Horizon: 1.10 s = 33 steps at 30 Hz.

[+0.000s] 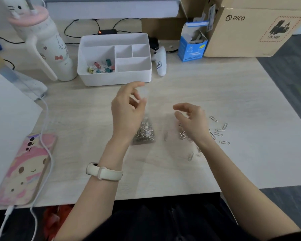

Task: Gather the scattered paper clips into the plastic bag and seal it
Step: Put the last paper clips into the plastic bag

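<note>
At the desk (215,84), my left hand (127,110) is raised over the plastic bag (144,133). Its fingers (135,84) are curled and pinch the clear upper part of the bag, though blur softens the exact grip. The bag stands roughly upright with its bottom on the desk, and a dense silver mass of clips fills its lower part. A cream wristband (103,172) circles the left forearm.

My right hand (192,120) hovers just right of the bag, palm turned inward and fingers loosely curved and apart, holding nothing that I can make out. Beneath and beside it, the scattered paper clips (219,133) lie loose on the desk, most of them to the right of the wrist and a few nearer the front edge. A single clip (166,136) lies between the bag and the loose pile.

Behind the hands sits a white organizer tray (115,77), with coloured binder clips (101,66) in its large left compartment. A cartoon-cat bottle (54,49) stands to the tray's left and a white controller (161,64) lies just to its right. Further right are a blue carton (191,47) and a cardboard box (247,35). At the near left edge lies a phone (23,169) in a pink case, with a white cable (45,122) running past it.
</note>
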Motion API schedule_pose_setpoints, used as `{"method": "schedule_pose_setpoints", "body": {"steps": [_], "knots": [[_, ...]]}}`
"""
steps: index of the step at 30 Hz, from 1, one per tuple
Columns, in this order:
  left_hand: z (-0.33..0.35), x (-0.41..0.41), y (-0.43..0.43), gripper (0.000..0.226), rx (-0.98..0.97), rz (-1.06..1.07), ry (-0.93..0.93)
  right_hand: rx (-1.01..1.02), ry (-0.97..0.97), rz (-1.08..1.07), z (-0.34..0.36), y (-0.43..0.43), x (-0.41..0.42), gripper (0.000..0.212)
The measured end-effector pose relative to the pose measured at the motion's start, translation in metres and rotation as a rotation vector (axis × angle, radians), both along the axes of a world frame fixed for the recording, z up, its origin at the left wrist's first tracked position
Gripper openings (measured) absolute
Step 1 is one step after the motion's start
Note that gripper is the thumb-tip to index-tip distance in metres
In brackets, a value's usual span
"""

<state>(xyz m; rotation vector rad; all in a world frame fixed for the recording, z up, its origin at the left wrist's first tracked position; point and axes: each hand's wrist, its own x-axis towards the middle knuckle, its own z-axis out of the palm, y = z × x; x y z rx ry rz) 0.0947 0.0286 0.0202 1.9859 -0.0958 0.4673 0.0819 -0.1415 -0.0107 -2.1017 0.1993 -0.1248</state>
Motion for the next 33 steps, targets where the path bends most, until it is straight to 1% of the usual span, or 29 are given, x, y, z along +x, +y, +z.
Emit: {"method": "schedule_pose_setpoints", "body": {"steps": [2,4,5,6,8,9,12,15,16,17,18,20,22,24,26,27,29,33], "knots": [[-0.006,-0.004,-0.01,0.024,0.098,-0.239,0.079,-0.238,-0.042,-0.108,-0.01,-0.022,-0.005,0.027],[-0.015,-0.008,-0.021,0.019,0.274,-0.444,0.245,-0.433,-0.009,-0.176,-0.02,-0.04,-0.01,0.03],[-0.021,-0.009,-0.026,0.02,0.384,-0.486,0.314,-0.489,0.034,-0.194,-0.024,-0.047,-0.014,0.031],[-0.027,-0.012,-0.033,0.022,0.493,-0.485,0.355,-0.517,0.073,-0.2,-0.028,-0.054,-0.018,0.032],[-0.034,-0.017,-0.04,0.022,0.635,-0.428,0.386,-0.537,0.07,-0.185,-0.034,-0.057,-0.023,0.03],[-0.037,-0.02,-0.045,0.02,0.646,-0.408,0.389,-0.536,0.03,-0.176,-0.036,-0.059,-0.025,0.026],[-0.042,-0.027,-0.058,0.014,0.562,-0.398,0.382,-0.472,-0.096,-0.107,-0.039,-0.055,-0.031,0.015],[-0.044,-0.031,-0.071,0.013,0.409,-0.438,0.406,-0.363,-0.121,0.0,-0.035,-0.052,-0.036,0.01],[-0.043,-0.032,-0.074,0.014,0.344,-0.438,0.403,-0.32,-0.127,0.014,-0.033,-0.053,-0.037,0.01],[-0.043,-0.031,-0.076,0.017,0.319,-0.428,0.365,-0.293,-0.144,0.003,-0.03,-0.056,-0.039,0.011],[-0.043,-0.029,-0.076,0.025,0.367,-0.407,0.296,-0.292,-0.168,-0.036,-0.028,-0.061,-0.04,0.014],[-0.043,-0.025,-0.076,0.056,0.572,-0.39,0.207,-0.35,-0.169,-0.144,-0.026,-0.074,-0.043,0.023],[-0.042,-0.023,-0.075,0.086,0.736,-0.468,0.264,-0.44,-0.087,-0.223,-0.027,-0.088,-0.047,0.028],[-0.044,-0.026,-0.077,0.101,0.829,-0.543,0.323,-0.472,-0.01,-0.254,-0.03,-0.096,-0.052,0.024],[-0.049,-0.031,-0.08,0.108,0.839,-0.574,0.318,-0.421,-0.013,-0.235,-0.031,-0.097,-0.057,0.016],[-0.051,-0.033,-0.082,0.11,0.821,-0.579,0.312,-0.388,-0.027,-0.212,-0.031,-0.095,-0.059,0.013],[-0.055,-0.037,-0.086,0.108,0.753,-0.579,0.299,-0.341,-0.042,-0.171,-0.032,-0.089,-0.063,0.015],[-0.059,-0.044,-0.093,0.089,0.575,-0.571,0.277,-0.279,-0.057,-0.138,-0.036,-0.079,-0.063,0.018]]}}
